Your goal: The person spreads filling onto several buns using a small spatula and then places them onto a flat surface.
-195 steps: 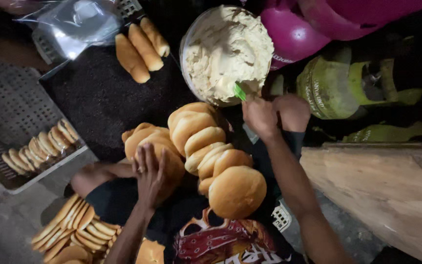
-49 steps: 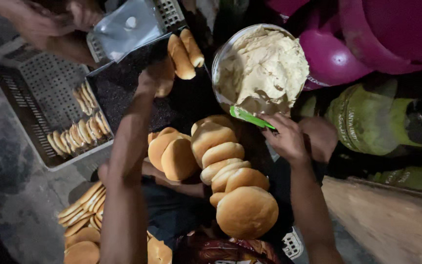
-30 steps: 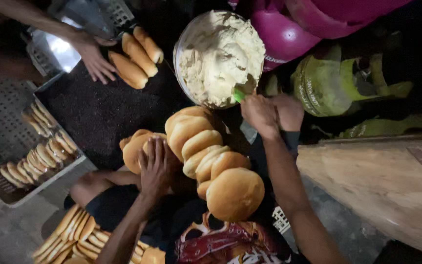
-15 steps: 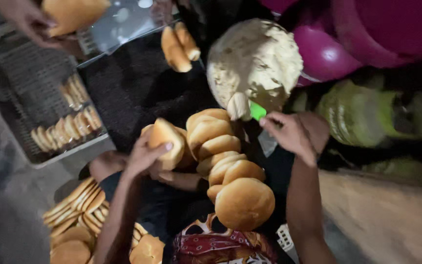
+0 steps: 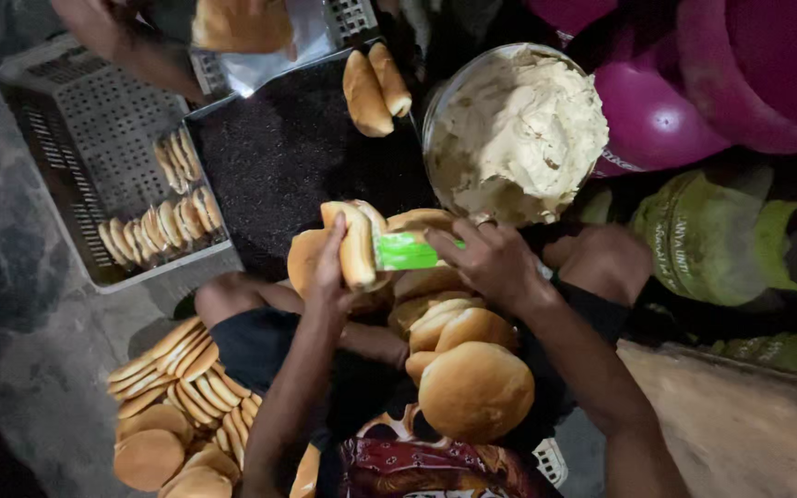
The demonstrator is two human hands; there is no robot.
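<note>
My left hand (image 5: 329, 267) holds a split bun (image 5: 357, 242) upright in front of me. My right hand (image 5: 491, 263) grips a green spatula (image 5: 408, 251) whose blade is pushed into the bun's slit. Just behind them stands a metal bowl (image 5: 445, 92) heaped with pale cream (image 5: 518, 129). A row of round buns (image 5: 458, 355) lies along my lap, the biggest (image 5: 477, 392) nearest me.
A dark tray of chocolate sprinkles (image 5: 288, 157) carries two filled buns (image 5: 375, 85). Left, a grey plastic crate (image 5: 76, 120) holds filled buns (image 5: 163, 217). More buns (image 5: 172, 397) are stacked bottom left. Another person's arm (image 5: 131, 46) lifts a bun (image 5: 242, 23). Pink basins (image 5: 694, 83) and a green gas canister (image 5: 703, 240) sit right.
My left hand picked a bun off the pile and raised it. My right hand brought the green spatula from the cream bowl into the bun. The other person's hand lifted a bun away.
</note>
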